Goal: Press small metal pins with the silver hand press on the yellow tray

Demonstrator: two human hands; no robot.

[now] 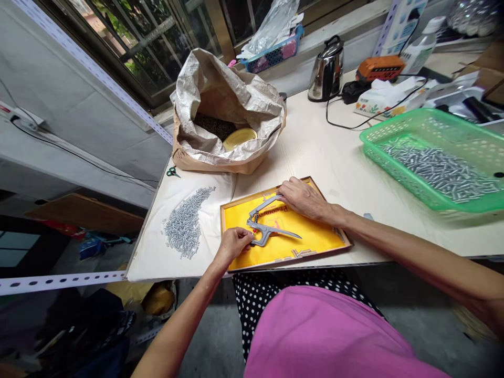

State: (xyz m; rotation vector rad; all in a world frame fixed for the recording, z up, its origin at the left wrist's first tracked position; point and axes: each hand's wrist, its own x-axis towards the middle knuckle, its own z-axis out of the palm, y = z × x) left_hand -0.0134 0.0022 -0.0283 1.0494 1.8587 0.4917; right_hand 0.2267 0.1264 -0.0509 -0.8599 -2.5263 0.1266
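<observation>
Grey spring-loaded pliers [269, 231] lie slanted over a shallow yellow tray [323, 236] with a brown rim. My right hand [302, 198] is closed around the end of the upper handle, while the lower handle points free to the right. At the jaws, my left hand [237, 243] is closed in a pinch, its fingertips beside a small red part; whatever they hold is too small to make out. Several small metal pins [301, 253] lie along the tray's near edge, and others are near its far edge.
A heap of metal pins [185, 226] lies on the table at left, with green-handled scissors [172, 172] behind. An open woven sack [232, 160] stands at the back. To the right are a green basket [433, 210] of pins and a steel kettle [326, 71].
</observation>
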